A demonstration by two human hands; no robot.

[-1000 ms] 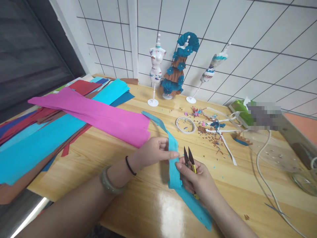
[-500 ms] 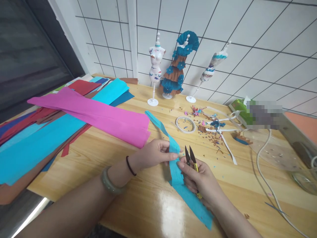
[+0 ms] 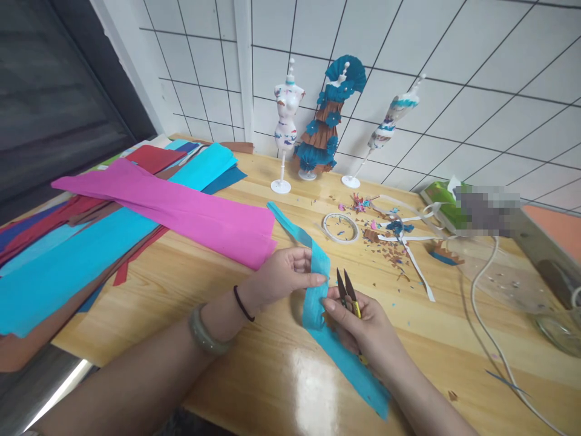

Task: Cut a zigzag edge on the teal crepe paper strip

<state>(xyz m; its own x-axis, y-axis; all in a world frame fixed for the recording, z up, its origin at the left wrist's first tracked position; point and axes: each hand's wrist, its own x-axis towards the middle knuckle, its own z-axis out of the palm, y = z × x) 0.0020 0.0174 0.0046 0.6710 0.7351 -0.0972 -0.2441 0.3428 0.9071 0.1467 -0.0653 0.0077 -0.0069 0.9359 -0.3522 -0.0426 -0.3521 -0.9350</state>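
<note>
A long turquoise crepe paper strip [image 3: 351,372] runs diagonally across the table in front of me and curls into a loop near my hands. My left hand [image 3: 285,275] pinches its raised part between thumb and fingers. In my right hand [image 3: 361,321] is a pair of small scissors [image 3: 347,287] with yellow on the handle. Their dark blades point away from me and stand a little apart. The right thumb and fingertips also touch the strip, just below the left hand. The scissor handles are mostly hidden in the palm.
To the left lie stacked crepe sheets, with a pink sheet [image 3: 204,212] on top. A tape roll [image 3: 340,228] and paper scraps [image 3: 394,251] lie beyond my hands. Behind stand a bare mannequin [image 3: 285,115], a paper-dressed one [image 3: 327,118] and a leaning one [image 3: 393,121]. A cable [image 3: 481,315] crosses the right side.
The strip's middle has curled into a rounder loop between my hands and shifted slightly left. My right hand has moved slightly left with the scissors. Both hands keep their hold.
</note>
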